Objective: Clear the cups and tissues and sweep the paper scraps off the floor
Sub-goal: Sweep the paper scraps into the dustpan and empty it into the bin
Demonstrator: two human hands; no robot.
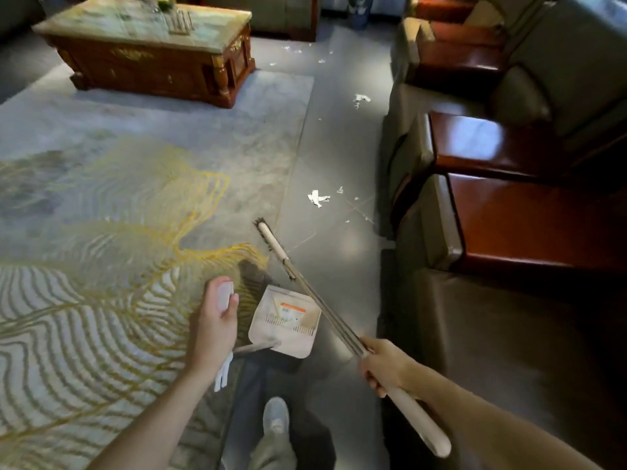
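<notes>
My right hand (383, 366) grips the long handle of a broom (325, 313), whose dark-bristled head (271, 239) hovers by the rug's edge. My left hand (215, 320) holds the white handle of a pale dustpan (288, 320), which hangs just above the floor in front of me. White paper scraps lie on the grey floor ahead: a crumpled piece (317, 198) just beyond the broom head, a second one (360, 99) farther on, and several small bits (295, 50) near the far table.
A grey rug with gold lines (118, 215) covers the floor on the left, with a wooden coffee table (149, 45) at its far end. Grey armchairs with glossy wooden side tables (492, 147) line the right. My shoe (276, 418) stands on the floor below.
</notes>
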